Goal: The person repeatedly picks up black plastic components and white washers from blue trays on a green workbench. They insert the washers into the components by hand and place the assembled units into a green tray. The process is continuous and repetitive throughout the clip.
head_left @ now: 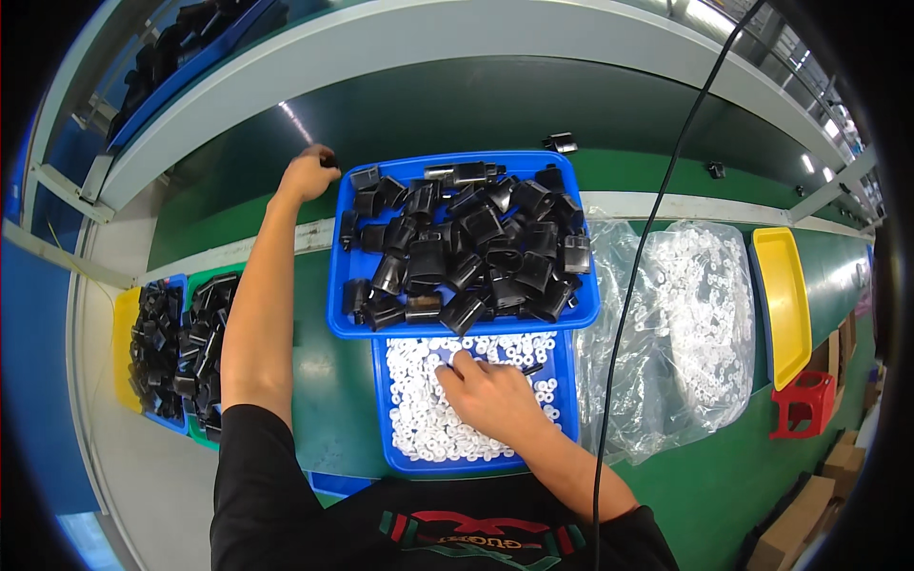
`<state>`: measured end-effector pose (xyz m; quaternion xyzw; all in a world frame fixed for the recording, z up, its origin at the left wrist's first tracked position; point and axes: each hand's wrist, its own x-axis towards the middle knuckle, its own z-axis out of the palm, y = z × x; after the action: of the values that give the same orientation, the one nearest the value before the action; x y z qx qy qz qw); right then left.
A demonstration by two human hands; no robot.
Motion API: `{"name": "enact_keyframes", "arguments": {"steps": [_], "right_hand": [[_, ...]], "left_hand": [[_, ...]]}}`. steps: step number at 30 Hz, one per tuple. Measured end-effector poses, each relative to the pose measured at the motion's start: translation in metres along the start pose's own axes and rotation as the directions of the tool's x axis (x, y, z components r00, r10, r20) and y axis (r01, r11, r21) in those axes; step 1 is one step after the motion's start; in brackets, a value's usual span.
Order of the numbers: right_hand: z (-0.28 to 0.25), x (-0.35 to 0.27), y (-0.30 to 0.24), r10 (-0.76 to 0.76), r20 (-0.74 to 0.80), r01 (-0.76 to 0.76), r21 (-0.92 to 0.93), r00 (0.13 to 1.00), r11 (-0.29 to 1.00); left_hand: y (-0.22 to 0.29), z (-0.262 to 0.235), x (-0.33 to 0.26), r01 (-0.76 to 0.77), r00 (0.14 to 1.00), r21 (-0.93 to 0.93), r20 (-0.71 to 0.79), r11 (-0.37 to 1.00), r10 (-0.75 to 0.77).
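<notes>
1. Upper centre: the upper blue tray (381,332) holds heaped black parts (481,224); it overlaps the lower tray (428,465), presumably keeping both stocks within reach.
2. Lower centre: the lower tray holds loose white rings (419,409); the right hand (490,398) is over them, fingers bent, grip hidden.
3. Upper left: the left hand (309,176) is beside the upper tray, fingers curled at a dark piece (328,162); I cannot tell whether clamped.
4. Right of centre: a clear bag (619,381) contains more rings, probably reserve.

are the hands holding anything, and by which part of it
Left hand seems to hold a dark piece, gripped part hidden; whether the right hand holds the dark stub beside it cannot be told.
</notes>
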<state>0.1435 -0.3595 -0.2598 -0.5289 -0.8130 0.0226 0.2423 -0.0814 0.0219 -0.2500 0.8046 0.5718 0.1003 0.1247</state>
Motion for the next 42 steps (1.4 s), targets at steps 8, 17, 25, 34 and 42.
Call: {"name": "enact_keyframes", "arguments": {"steps": [8, 17, 25, 34, 42], "right_hand": [[-0.005, -0.003, 0.001, 0.034, -0.024, -0.033, 0.057, 0.999, 0.998], [-0.007, 0.003, -0.004, 0.07, -0.122, -0.041, 0.222, 0.99, 0.974], [-0.013, 0.003, 0.0, 0.011, -0.171, 0.032, 0.25, 0.985, 0.968], [-0.057, 0.008, -0.013, 0.086, -0.373, 0.101, 0.455, 0.924, 0.885], [-0.052, 0.014, -0.023, -0.031, -0.231, 0.105, 0.313, 0.973, 0.944]], "left_hand": [[0.109, -0.036, -0.066, -0.226, 0.965, -0.512, -0.234, 0.829, 0.119], [0.155, -0.038, -0.169, -0.697, 0.7, -0.213, 0.005, 0.685, 0.714], [0.151, -0.046, -0.196, -0.632, 0.775, -0.372, -0.294, 0.68, 0.56], [0.139, -0.025, -0.265, -0.367, 0.843, -0.779, -0.047, 0.509, 0.535], [0.129, 0.004, -0.273, -0.269, 0.826, -0.886, -0.01, 0.379, 0.563]]}}
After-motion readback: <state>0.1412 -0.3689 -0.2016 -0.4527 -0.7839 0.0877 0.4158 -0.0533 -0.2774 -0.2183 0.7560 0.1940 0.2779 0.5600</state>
